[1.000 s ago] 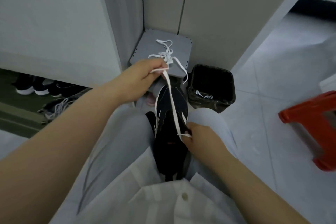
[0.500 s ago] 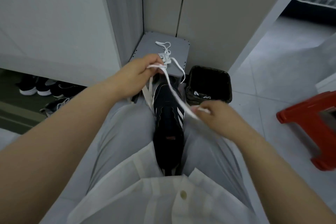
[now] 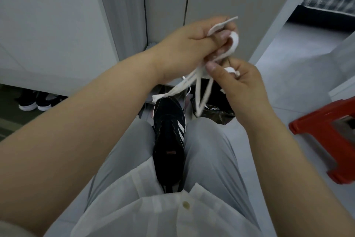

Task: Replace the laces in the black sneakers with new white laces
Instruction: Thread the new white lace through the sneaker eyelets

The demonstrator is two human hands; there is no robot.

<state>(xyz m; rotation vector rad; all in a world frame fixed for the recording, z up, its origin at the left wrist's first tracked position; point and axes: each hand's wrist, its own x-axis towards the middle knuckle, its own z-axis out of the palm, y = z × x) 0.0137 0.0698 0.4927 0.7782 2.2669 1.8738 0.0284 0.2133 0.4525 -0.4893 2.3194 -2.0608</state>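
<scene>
White flat lace (image 3: 192, 81), woven and ribbon-like, is bunched up in front of us. Our left hand (image 3: 188, 44) has its fingers curled round a loop of it, and one frayed-looking end sticks out above the knuckles. Our right hand (image 3: 240, 83), just below and touching the left, pinches another stretch between thumb and forefinger, with a small white fold showing at the fingertips. From the two hands the strands fall slack. One runs down to the toe of the black sneaker (image 3: 169, 140), where it ends in a small knotted lump, and another hangs in a narrow V over the black bin (image 3: 221, 115). The sneaker is wedged lengthwise between our thighs in smooth grey trousers (image 3: 211, 150), toe pointing away from us and heel tucked under the hem of a thin white buttoned shirt (image 3: 153, 208). Its upper is matte and dark with wavy stitched seams and three white stripes on its right flank. It lies well below both hands, joined to them only by the lace. Pale flat cabinet doors (image 3: 165, 6) stand close behind the hands, and a white panel closes off the left, with dark shoes (image 3: 28, 102) in the gap beneath it. To the right, grey floor tiles lie open as far as a glossy red plastic stool (image 3: 326, 133).
</scene>
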